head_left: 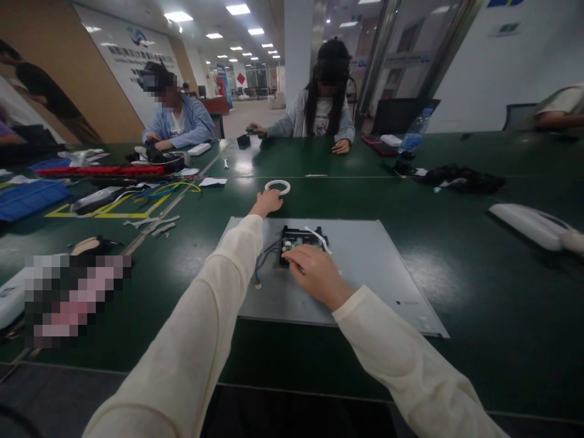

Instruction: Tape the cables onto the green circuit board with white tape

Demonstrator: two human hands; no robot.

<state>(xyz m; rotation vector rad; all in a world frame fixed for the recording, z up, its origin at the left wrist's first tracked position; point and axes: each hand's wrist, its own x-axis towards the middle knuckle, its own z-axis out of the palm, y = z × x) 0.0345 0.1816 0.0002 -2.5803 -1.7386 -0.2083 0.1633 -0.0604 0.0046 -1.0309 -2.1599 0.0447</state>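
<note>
My left hand is stretched far forward, its fingers closed on the near edge of a white ring-shaped roll of tape. My right hand is bent over the near side of a black plastic housing, fingers together and gripping it. Part of a green circuit board shows inside the housing; the rest is under my fingers. A white strip lies slantwise across the housing's right side. Grey cables run out to its left. Beneath it all is a flat grey metal panel.
Two people sit across the green table. A bottle stands at the back right, near dark crumpled material. A white device lies at right. On the left are white scraps, coloured wires and a blue tray.
</note>
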